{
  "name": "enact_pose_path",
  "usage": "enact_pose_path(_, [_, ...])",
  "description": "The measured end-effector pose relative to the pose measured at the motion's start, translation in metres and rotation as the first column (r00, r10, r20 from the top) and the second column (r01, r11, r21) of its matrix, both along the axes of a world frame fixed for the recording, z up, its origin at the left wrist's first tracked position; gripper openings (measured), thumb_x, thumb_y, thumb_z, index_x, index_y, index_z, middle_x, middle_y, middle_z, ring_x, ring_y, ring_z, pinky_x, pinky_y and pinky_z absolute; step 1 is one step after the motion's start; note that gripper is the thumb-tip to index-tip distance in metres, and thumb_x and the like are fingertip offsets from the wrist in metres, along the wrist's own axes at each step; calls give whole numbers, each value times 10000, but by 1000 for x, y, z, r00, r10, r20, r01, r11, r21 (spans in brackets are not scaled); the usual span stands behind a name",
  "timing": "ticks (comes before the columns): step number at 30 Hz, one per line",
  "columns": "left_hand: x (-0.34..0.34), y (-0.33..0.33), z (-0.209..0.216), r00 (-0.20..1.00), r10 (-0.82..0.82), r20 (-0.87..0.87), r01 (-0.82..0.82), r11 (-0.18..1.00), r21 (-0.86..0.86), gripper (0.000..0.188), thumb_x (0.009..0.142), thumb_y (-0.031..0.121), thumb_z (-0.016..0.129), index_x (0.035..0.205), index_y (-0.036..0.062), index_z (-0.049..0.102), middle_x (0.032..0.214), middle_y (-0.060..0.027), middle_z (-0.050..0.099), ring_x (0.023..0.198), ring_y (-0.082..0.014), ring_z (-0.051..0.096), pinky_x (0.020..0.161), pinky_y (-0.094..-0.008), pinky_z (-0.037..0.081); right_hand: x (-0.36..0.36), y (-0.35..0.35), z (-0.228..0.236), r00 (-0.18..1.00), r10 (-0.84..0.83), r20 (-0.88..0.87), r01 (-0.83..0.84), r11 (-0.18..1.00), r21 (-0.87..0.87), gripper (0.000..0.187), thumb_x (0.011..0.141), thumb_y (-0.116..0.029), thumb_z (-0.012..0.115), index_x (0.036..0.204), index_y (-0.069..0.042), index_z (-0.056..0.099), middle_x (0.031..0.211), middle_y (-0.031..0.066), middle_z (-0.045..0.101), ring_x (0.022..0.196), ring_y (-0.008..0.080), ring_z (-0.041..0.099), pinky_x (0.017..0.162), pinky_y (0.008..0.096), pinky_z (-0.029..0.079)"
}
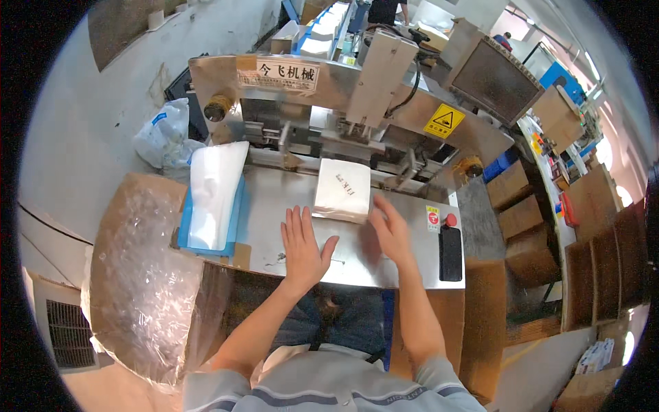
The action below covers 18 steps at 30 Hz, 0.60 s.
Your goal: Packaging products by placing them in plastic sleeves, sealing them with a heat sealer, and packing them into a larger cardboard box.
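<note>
A thick square stack of white napkins, with a dark printed mark on top, rests on the machine's metal worktop. My left hand is open by the stack's near left corner, fingers straight and thumb spread, holding nothing. By the near right corner, my right hand has its fingers stretched out and slightly blurred, with nothing seen in them. Whether either hand touches the stack is hard to tell. To the left, a pile of thin white plastic bags leans in a blue holder.
Behind the stack stands a metal machine frame with clamps and a cylinder. A red button is at the worktop's right. A carton of clear plastic film flanks me on the left; cardboard boxes stand right.
</note>
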State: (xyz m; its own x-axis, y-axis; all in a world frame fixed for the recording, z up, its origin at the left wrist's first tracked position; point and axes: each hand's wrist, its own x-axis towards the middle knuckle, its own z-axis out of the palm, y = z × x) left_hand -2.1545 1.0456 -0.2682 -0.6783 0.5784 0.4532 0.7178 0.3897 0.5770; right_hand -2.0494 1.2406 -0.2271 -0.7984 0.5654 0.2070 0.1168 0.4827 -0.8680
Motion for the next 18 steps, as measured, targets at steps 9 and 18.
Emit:
enact_pose_path(9, [-3, 5, 3, 999, -26, 38, 25, 999, 23, 826, 954, 365, 633, 1497, -108, 228, 1525, -362, 266, 1445, -521, 216, 1177, -598, 177, 39, -24, -13, 996, -67, -53, 52, 965, -256, 488, 1001, -195, 610, 1404, 58, 499, 1377, 239, 580, 1245, 261, 593, 994, 331, 492])
enact_pose_path(18, [-48, 43, 25, 905, -70, 420, -38, 970, 242, 748, 1008, 391, 572, 1483, -114, 291, 1489, -346, 372, 1405, -442, 364, 1176, -451, 273, -31, 20, -39, 992, -126, 31, 128, 987, -95, 699, 986, -454, 579, 1417, 84, 465, 1426, 303, 511, 1332, 410, 508, 1087, 410, 416])
